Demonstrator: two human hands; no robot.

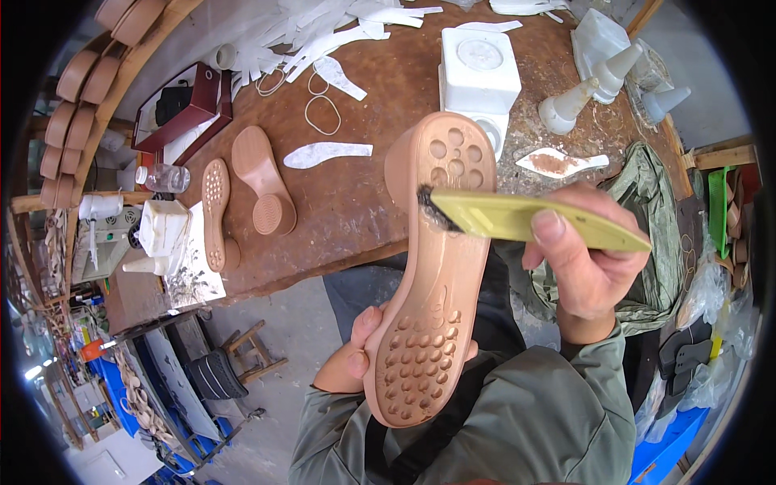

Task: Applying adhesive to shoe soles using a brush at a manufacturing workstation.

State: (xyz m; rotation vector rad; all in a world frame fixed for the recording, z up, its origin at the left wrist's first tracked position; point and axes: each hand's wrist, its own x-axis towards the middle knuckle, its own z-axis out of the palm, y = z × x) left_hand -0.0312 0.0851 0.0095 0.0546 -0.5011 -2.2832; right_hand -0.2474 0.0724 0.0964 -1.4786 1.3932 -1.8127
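Note:
A tan heeled shoe sole is held up before me, its hollowed side with round pits facing up and the heel end pointing away. My left hand grips it near the toe part, fingers wrapped around the edges. In my right hand is a brush with a yellow-green handle. Its dark bristles touch the sole just below the heel, where the surface looks wet and shiny. Two more tan soles lie on the brown table, one pitted side up, the other smooth.
White plastic containers and cone-nozzle bottles stand at the back right. White cut strips pile at the back, with insole-shaped pieces nearer. A dark red box, a clear bottle and a stool are to the left.

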